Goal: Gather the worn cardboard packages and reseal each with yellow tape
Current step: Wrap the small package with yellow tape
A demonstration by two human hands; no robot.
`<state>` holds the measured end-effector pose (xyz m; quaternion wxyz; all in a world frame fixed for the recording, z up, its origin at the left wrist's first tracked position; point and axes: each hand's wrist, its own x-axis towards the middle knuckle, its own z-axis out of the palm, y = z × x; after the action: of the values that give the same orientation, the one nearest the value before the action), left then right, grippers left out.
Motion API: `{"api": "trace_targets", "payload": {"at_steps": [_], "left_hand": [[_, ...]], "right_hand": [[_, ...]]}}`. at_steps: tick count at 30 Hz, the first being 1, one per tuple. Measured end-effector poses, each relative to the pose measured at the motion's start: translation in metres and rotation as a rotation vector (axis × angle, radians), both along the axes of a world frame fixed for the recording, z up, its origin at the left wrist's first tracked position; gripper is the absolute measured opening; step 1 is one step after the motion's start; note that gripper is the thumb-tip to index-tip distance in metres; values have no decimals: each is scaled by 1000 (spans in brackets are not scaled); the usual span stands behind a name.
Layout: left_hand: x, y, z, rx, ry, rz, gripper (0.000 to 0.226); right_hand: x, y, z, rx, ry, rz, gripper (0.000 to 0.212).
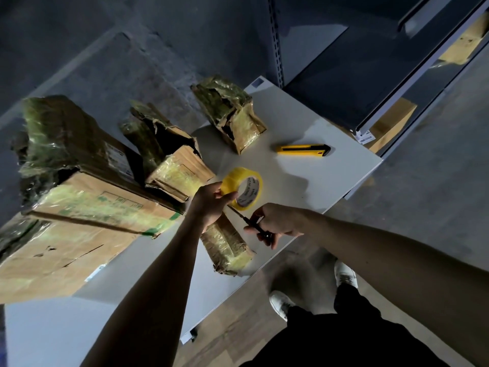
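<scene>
My left hand (211, 203) grips a roll of yellow tape (244, 185) just above the white table (304, 123). My right hand (275, 222) holds a thin dark tool (252, 224), likely small scissors, whose tip points at the roll's lower edge. Worn cardboard packages wrapped in old yellowish tape lie around: a big box (87, 207) at the left, a torn one (169, 154) behind the roll, a small torn one (230, 112) at the far side, and a small package (227, 245) under my left wrist.
A yellow utility knife (304, 149) lies on the table to the right of the far package. Metal shelving (370, 75) with cardboard boxes stands at the upper right. My feet in white shoes (283, 303) stand by the table's near edge.
</scene>
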<state>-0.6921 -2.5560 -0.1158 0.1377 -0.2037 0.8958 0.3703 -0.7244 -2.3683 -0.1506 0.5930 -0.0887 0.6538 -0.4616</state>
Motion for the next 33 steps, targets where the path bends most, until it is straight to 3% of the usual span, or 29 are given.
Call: {"api": "trace_targets", "payload": {"at_steps": [7,11,18,25,29,33], "left_hand": [[4,1,-6,-7,47,38,35],[2,5,-3,-101,121,97,34],[1,7,-4,-142,110,120,38],[-1,19,-5,-279,92,73,45],[-5,29,-8,-384,100,-40,54],[-11,32,-16,-335,12,-102,55]], "right_hand": [[-7,5,-2,80,117,38,34],[-8,10,-7,233,222,192,45],[-15,17,-30,374,704,-5,46],[-27,22,-33,396,733,13,54],[-28,25,-32,453,817,23,47],[-31,29,-33,439,828,16,47]]}}
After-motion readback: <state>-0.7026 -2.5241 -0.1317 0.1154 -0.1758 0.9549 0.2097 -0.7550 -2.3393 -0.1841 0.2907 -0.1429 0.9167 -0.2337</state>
